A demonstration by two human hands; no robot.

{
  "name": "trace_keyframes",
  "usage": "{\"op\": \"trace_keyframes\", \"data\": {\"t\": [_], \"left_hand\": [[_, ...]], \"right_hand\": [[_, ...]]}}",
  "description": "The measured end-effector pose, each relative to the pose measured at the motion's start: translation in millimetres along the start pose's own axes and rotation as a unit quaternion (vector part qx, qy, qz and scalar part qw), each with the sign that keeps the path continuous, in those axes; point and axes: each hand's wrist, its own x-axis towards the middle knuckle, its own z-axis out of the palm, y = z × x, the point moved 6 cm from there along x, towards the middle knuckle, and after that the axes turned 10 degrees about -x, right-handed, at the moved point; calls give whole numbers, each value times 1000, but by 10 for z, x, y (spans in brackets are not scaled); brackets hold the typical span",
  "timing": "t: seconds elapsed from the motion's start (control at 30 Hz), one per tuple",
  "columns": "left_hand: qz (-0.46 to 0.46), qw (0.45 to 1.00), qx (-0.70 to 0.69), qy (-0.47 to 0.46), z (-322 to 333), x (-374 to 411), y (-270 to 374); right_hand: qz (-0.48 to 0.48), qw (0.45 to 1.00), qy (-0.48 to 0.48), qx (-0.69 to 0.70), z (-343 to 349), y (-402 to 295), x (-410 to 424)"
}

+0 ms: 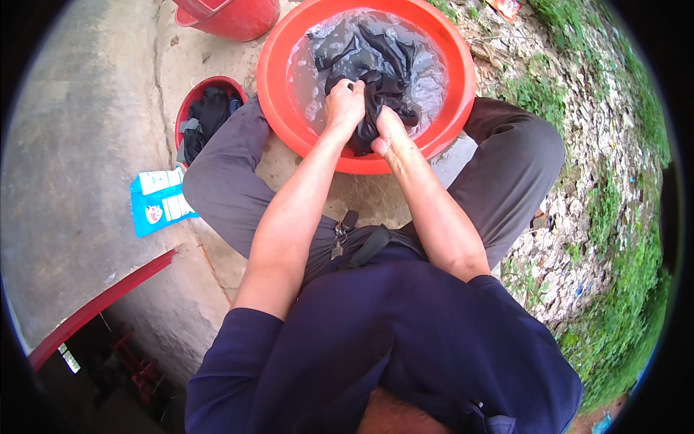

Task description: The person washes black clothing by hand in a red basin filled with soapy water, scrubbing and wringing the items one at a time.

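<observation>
A wide red plastic basin [277, 125] with cloudy, sudsy water stands on the ground between my knees. In it lies a black cloth garment [374, 76], partly under the water and bunched up toward the near rim. My left hand [345, 106] grips a fold of this wet cloth. My right hand [386, 130] holds the same garment just to the right and nearer to me, its fingers mostly hidden by the fabric. Part of the bunched cloth hangs over the basin's near inner wall.
To the left, a small red bucket [180, 116] holds dark clothes [209, 116]. Behind it stands a larger red bucket [238, 21]. A blue and white packet [162, 200] lies by my left knee, near a concrete wall [81, 135]. Leaf litter and weeds [542, 97] cover the ground at right.
</observation>
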Motion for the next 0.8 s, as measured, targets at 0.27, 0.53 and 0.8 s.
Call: {"op": "trace_keyframes", "data": {"t": [0.27,0.53,0.8], "left_hand": [[311,946,-3,-95,400,-1148,778],[29,994,-105,-15,208,-533,412],[63,998,1,-4,188,-333,399]], "right_hand": [[-43,974,-141,172,-341,-60,109],[-53,995,-66,54,-317,-116,260],[-3,1000,7,-3,-236,-1,44]]}}
